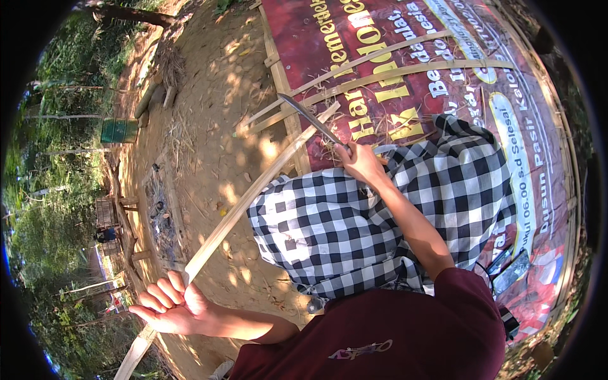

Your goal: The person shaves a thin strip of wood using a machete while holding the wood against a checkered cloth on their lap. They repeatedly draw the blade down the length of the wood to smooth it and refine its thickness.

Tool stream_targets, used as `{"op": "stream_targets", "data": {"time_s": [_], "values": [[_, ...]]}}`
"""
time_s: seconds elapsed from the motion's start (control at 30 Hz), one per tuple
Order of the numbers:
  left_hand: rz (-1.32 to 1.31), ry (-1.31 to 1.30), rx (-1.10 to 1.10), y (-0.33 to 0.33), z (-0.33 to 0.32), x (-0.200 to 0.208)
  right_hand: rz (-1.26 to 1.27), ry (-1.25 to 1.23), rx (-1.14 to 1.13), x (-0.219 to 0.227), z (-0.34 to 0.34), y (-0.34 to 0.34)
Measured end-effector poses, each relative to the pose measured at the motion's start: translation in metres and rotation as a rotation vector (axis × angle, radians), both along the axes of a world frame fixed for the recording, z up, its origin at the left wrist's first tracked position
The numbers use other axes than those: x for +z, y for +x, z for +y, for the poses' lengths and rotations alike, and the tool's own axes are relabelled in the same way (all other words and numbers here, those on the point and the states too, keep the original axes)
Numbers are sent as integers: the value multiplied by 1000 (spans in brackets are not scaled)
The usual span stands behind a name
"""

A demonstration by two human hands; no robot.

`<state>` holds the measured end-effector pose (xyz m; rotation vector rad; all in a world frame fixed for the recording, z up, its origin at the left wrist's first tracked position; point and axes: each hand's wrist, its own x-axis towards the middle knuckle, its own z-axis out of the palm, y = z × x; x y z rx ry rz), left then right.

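A long pale bamboo strip [244, 204] runs slantwise from the lower left up to the edge of the red sheet. My left hand [171, 307] is closed round its near part, palm turned up, and the strip's tail sticks out below. In my right hand [365, 166], above my lap, is a knife [309, 115]; its handle is mostly hidden by the fingers. The narrow dark blade points up and left, crossing the strip near its far end. Whether blade and strip touch, I cannot tell. A black-and-white checked cloth [329, 221] covers my legs under the right forearm.
A red printed banner [405, 95] lies under me, edged by bamboo poles [277, 66]. Two thin bamboo strips [380, 77] rest across it among shavings. A phone [510, 272] lies at the right. Left are dirt ground [215, 126], a green container [119, 130] and trees.
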<state>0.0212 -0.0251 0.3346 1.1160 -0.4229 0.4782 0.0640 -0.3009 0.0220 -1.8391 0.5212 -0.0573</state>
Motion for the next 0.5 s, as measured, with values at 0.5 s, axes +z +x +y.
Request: {"op": "stream_targets", "data": {"time_s": [0.5], "values": [[-29, -31, 0, 18, 4, -15, -258, -7, 133, 37, 29, -16]]}}
